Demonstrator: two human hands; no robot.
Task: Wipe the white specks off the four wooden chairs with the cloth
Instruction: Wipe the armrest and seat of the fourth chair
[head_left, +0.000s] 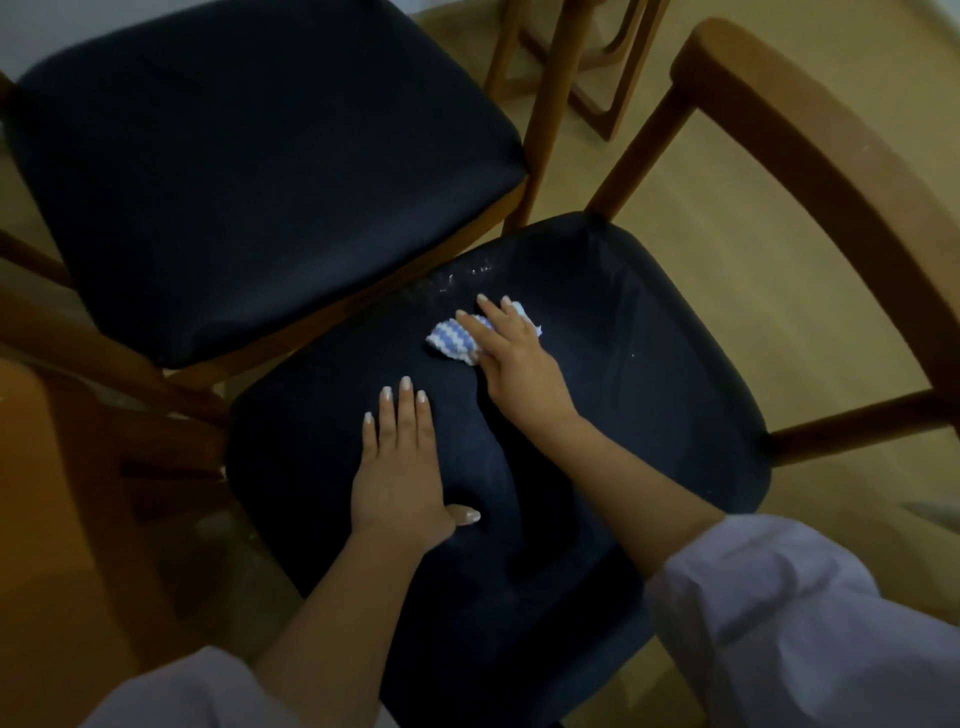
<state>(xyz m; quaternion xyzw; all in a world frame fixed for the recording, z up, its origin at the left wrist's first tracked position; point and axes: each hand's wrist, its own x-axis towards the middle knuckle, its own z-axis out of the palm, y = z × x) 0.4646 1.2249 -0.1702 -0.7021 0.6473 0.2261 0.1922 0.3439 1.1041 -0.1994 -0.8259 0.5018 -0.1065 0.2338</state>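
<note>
A wooden chair with a dark padded seat (649, 415) stands right in front of me. White specks (452, 278) lie near its far left edge. My right hand (511, 358) presses a small blue-and-white striped cloth (452, 340) flat on the seat, just below the specks, fingers straight over it. My left hand (400, 467) rests flat on the seat nearer to me, fingers extended, holding nothing. A second wooden chair with a dark seat (260, 171) stands at the upper left, touching the first.
The curved wooden backrest (810, 135) of the near chair arches along the right side. More wooden chair legs (587, 62) stand at the top on the light wooden floor (779, 291). A brown wooden piece (62, 493) fills the lower left.
</note>
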